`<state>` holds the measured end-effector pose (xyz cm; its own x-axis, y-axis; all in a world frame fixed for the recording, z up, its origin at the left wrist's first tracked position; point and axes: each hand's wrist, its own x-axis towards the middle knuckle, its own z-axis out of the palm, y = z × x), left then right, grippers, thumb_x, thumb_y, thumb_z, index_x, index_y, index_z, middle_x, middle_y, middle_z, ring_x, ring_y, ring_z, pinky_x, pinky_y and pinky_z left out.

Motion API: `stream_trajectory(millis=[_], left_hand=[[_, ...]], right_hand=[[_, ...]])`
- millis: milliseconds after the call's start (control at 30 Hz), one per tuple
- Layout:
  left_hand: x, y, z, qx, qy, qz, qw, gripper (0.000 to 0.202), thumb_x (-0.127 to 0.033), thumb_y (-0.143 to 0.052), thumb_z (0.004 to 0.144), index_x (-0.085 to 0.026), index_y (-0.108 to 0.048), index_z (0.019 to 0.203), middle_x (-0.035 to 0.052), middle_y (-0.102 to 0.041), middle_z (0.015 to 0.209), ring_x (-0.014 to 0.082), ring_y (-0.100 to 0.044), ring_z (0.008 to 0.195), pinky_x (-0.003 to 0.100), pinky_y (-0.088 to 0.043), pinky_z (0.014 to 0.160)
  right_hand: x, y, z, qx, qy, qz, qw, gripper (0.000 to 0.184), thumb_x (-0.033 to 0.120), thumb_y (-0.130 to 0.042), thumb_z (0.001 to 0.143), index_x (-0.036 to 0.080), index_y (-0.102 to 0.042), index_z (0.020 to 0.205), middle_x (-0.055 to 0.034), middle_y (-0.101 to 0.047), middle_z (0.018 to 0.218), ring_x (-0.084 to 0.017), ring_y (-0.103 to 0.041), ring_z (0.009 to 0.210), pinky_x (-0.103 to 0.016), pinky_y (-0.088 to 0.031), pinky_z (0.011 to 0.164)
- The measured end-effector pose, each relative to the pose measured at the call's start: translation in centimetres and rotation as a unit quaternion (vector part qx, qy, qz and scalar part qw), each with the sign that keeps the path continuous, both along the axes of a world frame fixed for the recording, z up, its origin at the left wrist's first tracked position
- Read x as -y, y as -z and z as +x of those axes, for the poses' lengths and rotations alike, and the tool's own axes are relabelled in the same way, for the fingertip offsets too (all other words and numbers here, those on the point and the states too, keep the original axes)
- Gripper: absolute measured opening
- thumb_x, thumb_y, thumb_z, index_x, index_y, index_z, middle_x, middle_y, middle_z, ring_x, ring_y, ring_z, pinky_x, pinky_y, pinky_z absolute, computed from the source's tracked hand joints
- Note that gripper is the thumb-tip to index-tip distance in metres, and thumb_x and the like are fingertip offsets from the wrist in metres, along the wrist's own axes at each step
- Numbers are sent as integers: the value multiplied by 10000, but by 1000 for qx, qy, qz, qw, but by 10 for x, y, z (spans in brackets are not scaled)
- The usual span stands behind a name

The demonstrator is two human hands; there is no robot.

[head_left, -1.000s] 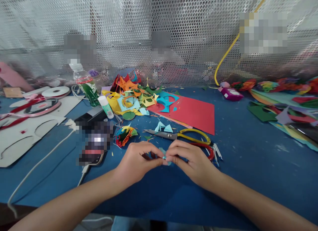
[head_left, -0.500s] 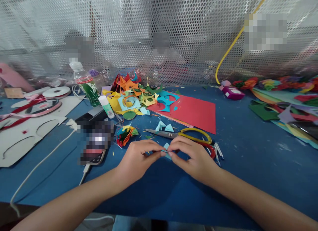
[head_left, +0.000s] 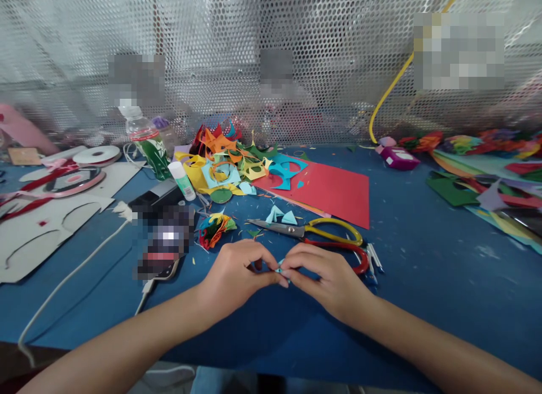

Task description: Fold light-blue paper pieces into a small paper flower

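Between my fingertips is a small light-blue piece of paper [head_left: 279,269], mostly covered by my fingers. My left hand [head_left: 239,275] pinches it from the left with thumb and forefinger. From the right, my right hand [head_left: 326,275] pinches the same piece, its fingertips meeting those of the left. Just beyond my hands lie scissors [head_left: 296,230] with one yellow and one red handle, blades pointing left. Behind the blades sit two folded light-blue paper pieces [head_left: 282,215]. A bundle of many-coloured paper bits [head_left: 215,230] lies beyond my left hand.
A red paper sheet [head_left: 339,191] and a heap of cut paper scraps [head_left: 224,162] lie farther back. At left are a phone [head_left: 167,241] on a white cable, a glue stick [head_left: 182,180] and a bottle [head_left: 148,145]. A perforated metal panel [head_left: 317,61] stands behind the blue table [head_left: 423,281].
The light-blue paper is now more hidden between my fingers, which have drawn closer round it. My left fingertips have come slightly lower. The view has shifted very little.
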<state>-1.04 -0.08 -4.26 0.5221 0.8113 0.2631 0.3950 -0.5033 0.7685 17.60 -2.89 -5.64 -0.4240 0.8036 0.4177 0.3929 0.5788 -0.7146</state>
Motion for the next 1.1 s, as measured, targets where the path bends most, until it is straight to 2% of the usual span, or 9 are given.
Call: stream_trajectory(millis=[133,267,367,433,633,733,800,900,1100], left_hand=[[-4,-6,1,61,-19,-104,992,181,-298,-735,644,-155,-626,668,-5,-613,664,94,-541,607,185,-425,523],[-12,-14,-1,103,-28,-267,958,243,-387,-614,746,-150,-606,803,4,-584,711,109,-553,658,213,-487,550],[-16,-18,-2,99,2,-392,915,232,-272,-650,699,-145,-586,883,0,-595,702,110,-574,673,218,-501,561],[-17,-17,-3,110,9,-425,899,252,-194,-661,656,-137,-578,887,-1,-609,703,95,-576,657,204,-495,569],[-22,1,-3,76,52,-434,896,252,-156,-661,634,-137,-533,850,9,-630,688,92,-569,593,181,-458,489],[-20,11,-2,16,75,-400,913,269,-150,-653,631,-156,-499,852,-1,-625,680,99,-549,545,181,-425,435],[-18,12,-1,-23,62,-347,936,234,-146,-630,650,-161,-494,840,-2,-621,679,113,-559,558,190,-421,438],[-15,9,-1,-59,57,-261,962,143,-152,-594,705,-152,-532,834,14,-630,730,132,-600,681,219,-459,565],[-16,9,-2,-165,100,-123,973,173,-150,-677,677,-156,-627,842,-3,-573,777,100,-550,645,203,-428,596]], right_hand=[[-4,-2,1,-28,25,6,999,83,166,-543,835,201,-618,822,-9,-621,789,-111,-590,717,-216,-471,656],[-8,-4,4,-49,71,9,996,84,154,-555,811,206,-617,830,-2,-643,792,-118,-604,719,-226,-475,671],[-10,-5,5,-34,75,-11,997,87,164,-560,797,209,-629,826,-3,-660,812,-128,-616,740,-233,-479,683],[-9,-6,6,-11,72,-48,996,85,179,-565,786,211,-637,819,-1,-668,803,-134,-620,730,-234,-482,669],[-11,-5,8,0,67,-190,979,168,255,-480,844,215,-626,917,-15,-671,866,-144,-629,765,-247,-491,660],[-13,4,5,4,19,-239,971,161,266,-555,804,200,-618,936,-13,-677,837,-144,-632,752,-243,-491,662],[-14,9,3,46,-3,-231,972,123,234,-569,788,191,-635,883,-7,-672,788,-136,-623,698,-234,-479,626],[-15,12,1,102,11,-182,978,97,176,-554,779,183,-648,803,-11,-648,765,-125,-594,645,-230,-452,586],[-16,12,4,153,22,-132,979,86,172,-562,776,173,-647,768,-19,-588,727,-126,-562,617,-232,-434,556]])
